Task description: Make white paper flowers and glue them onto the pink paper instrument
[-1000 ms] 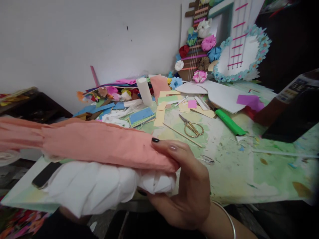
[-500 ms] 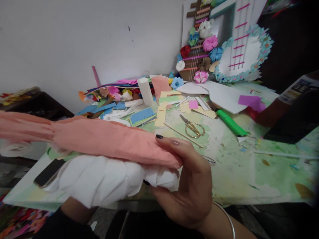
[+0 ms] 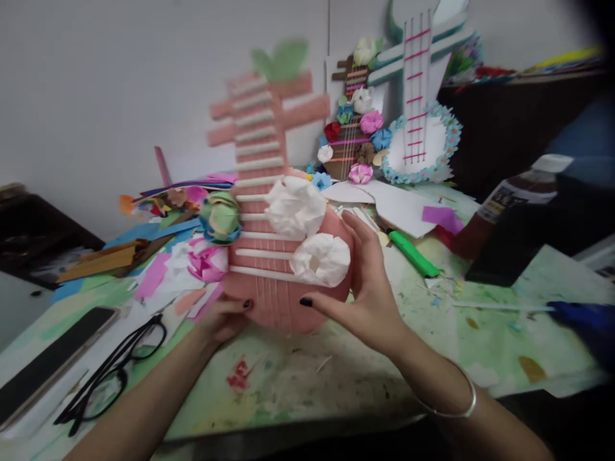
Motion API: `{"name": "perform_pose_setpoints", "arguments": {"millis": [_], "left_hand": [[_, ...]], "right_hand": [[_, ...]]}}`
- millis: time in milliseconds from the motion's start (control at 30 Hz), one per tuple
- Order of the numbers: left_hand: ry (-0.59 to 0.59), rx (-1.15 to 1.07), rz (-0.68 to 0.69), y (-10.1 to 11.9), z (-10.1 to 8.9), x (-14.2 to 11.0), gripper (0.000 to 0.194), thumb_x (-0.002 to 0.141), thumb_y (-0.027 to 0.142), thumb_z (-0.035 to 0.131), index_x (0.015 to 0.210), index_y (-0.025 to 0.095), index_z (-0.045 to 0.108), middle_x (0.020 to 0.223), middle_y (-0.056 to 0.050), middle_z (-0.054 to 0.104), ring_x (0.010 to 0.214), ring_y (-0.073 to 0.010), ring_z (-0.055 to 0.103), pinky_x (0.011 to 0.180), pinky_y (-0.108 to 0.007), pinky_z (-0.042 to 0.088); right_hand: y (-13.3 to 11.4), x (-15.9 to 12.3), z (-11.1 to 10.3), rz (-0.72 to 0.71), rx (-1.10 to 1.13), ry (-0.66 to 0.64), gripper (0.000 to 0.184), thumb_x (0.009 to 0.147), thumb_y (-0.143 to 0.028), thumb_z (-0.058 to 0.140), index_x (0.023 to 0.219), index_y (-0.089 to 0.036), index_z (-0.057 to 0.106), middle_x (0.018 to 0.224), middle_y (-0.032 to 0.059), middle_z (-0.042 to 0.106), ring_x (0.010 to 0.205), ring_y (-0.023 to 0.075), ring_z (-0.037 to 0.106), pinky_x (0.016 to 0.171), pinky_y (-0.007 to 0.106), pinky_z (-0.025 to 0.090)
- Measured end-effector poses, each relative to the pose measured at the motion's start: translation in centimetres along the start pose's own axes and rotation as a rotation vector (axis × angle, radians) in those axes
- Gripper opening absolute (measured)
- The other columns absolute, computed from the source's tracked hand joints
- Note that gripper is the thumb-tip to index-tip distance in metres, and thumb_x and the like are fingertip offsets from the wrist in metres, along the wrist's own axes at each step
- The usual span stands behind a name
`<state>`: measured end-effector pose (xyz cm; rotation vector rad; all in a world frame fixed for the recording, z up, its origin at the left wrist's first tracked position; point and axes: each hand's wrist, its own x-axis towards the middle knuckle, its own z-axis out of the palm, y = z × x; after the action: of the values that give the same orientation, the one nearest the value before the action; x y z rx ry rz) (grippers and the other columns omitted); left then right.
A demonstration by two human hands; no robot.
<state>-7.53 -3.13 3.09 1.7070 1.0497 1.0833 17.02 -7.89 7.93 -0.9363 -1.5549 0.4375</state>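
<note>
A salmon-pink paper lute model (image 3: 262, 285) stands upright above the table, its decorated front facing me. White strips cross its neck and body, and thin strings run down the lower part. White paper flowers (image 3: 295, 208) sit at its right side; a green-and-blue paper flower (image 3: 220, 218) and a pink paper flower (image 3: 207, 261) are at its left edge. Green leaves (image 3: 283, 59) top the neck, slightly blurred. My left hand (image 3: 228, 320) grips the lower left edge, its fingers mostly hidden behind. My right hand (image 3: 372, 301) clasps the right edge, thumb on the front.
Black glasses (image 3: 115, 371) and a phone (image 3: 52, 358) lie at left on the paint-stained table (image 3: 269, 397). A green tool (image 3: 413, 253), a brown bottle (image 3: 504, 205) and a black box (image 3: 504, 237) are at right. Other paper instruments (image 3: 418, 141) lean against the wall.
The lute model has turned from lying sideways, edge toward me, to upright with its front showing. My left hand has come into view at its lower left edge. The view has shifted.
</note>
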Motion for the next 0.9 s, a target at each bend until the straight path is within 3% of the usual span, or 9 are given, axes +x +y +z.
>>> {"name": "perform_pose_setpoints", "arguments": {"millis": [133, 267, 433, 533, 667, 733, 767, 833, 900], "left_hand": [[0.152, -0.525, -0.570, -0.7, 0.1, -0.2, 0.028, 0.060, 0.011, 0.072, 0.087, 0.017, 0.070, 0.086, -0.008, 0.077, 0.090, -0.0292, 0.074, 0.084, -0.041, 0.063], [0.096, -0.534, -0.671, -0.7, -1.9, -1.8, 0.020, 0.064, 0.007, 0.069, 0.081, 0.017, 0.072, 0.084, -0.006, 0.078, 0.093, -0.0286, 0.074, 0.086, -0.040, 0.063], [-0.246, -0.466, -0.509, -1.6, -4.4, -2.9, 0.020, 0.090, 0.019, 0.058, 0.107, 0.014, 0.069, 0.098, -0.007, 0.077, 0.092, -0.0268, 0.074, 0.077, -0.036, 0.063], [-0.140, -0.087, -0.414, -1.0, -5.6, -3.1, 0.025, 0.097, 0.030, 0.051, 0.112, 0.014, 0.063, 0.097, -0.006, 0.077, 0.082, -0.0207, 0.075, 0.062, -0.025, 0.062], [0.094, 0.720, -0.163, 1.2, -6.9, -3.5, 0.028, 0.089, 0.042, 0.062, 0.100, 0.016, 0.065, 0.072, 0.001, 0.075, 0.055, -0.0145, 0.071, 0.043, -0.016, 0.050], [0.226, 1.199, 0.003, 2.6, -6.3, -3.9, 0.021, 0.088, 0.039, 0.063, 0.099, 0.023, 0.069, 0.068, 0.004, 0.071, 0.047, -0.0109, 0.063, 0.041, -0.016, 0.042], [0.277, 1.274, 0.130, 3.3, -5.6, -4.0, 0.018, 0.088, 0.036, 0.064, 0.098, 0.022, 0.070, 0.069, 0.002, 0.071, 0.048, -0.0109, 0.061, 0.044, -0.019, 0.043], [0.200, 1.213, 0.405, 4.5, -3.3, -3.7, 0.016, 0.089, 0.031, 0.063, 0.099, 0.020, 0.070, 0.086, -0.003, 0.074, 0.067, -0.0152, 0.067, 0.064, -0.027, 0.052], [-0.013, 1.088, 0.612, 5.3, -0.4, -2.7, 0.020, 0.093, 0.027, 0.057, 0.107, 0.016, 0.067, 0.096, -0.007, 0.073, 0.090, -0.0185, 0.068, 0.085, -0.031, 0.054]], "right_hand": [[3.2, 0.6, -1.3, 0.213, 0.052, -0.077, 0.096, 0.071, -0.030, 0.079, 0.147, -0.023, 0.021, 0.146, 0.0180, 0.043, 0.131, 0.0290, 0.049, 0.105, 0.047, 0.046], [5.6, -0.7, -2.2, 0.413, 0.140, -0.253, 0.091, 0.071, -0.033, 0.079, 0.144, -0.020, 0.027, 0.137, 0.0187, 0.053, 0.117, 0.0249, 0.060, 0.094, 0.041, 0.052], [6.5, -2.0, -3.8, 0.500, 0.003, -0.544, 0.066, 0.066, -0.033, 0.083, 0.122, -0.013, 0.054, 0.120, 0.0153, 0.065, 0.091, 0.0195, 0.066, 0.074, 0.033, 0.056], [6.6, -2.1, -4.5, 0.464, -0.046, -0.602, 0.049, 0.071, -0.026, 0.078, 0.115, -0.014, 0.062, 0.104, 0.0099, 0.071, 0.078, 0.0160, 0.065, 0.066, 0.031, 0.055], [6.4, -2.2, -5.1, 0.377, -0.144, -0.512, 0.029, 0.078, -0.024, 0.071, 0.106, -0.017, 0.067, 0.090, 0.0052, 0.073, 0.073, 0.0152, 0.066, 0.064, 0.029, 0.055], [6.3, -2.2, -5.2, 0.337, -0.203, -0.467, 0.024, 0.081, -0.025, 0.070, 0.104, -0.018, 0.067, 0.085, 0.0042, 0.073, 0.071, 0.0154, 0.067, 0.062, 0.028, 0.055], [6.2, -2.3, -5.2, 0.309, -0.221, -0.449, 0.022, 0.082, -0.026, 0.069, 0.103, -0.018, 0.067, 0.084, 0.0038, 0.073, 0.070, 0.0153, 0.067, 0.062, 0.028, 0.056], [6.0, -2.5, -5.2, 0.221, -0.246, -0.393, 0.020, 0.085, -0.026, 0.068, 0.104, -0.019, 0.067, 0.086, 0.0041, 0.072, 0.070, 0.0151, 0.068, 0.064, 0.029, 0.057], [5.8, -2.8, -5.1, 0.106, -0.261, -0.333, 0.020, 0.087, -0.024, 0.066, 0.106, -0.019, 0.066, 0.095, 0.0062, 0.072, 0.077, 0.0157, 0.069, 0.070, 0.030, 0.059]]}}
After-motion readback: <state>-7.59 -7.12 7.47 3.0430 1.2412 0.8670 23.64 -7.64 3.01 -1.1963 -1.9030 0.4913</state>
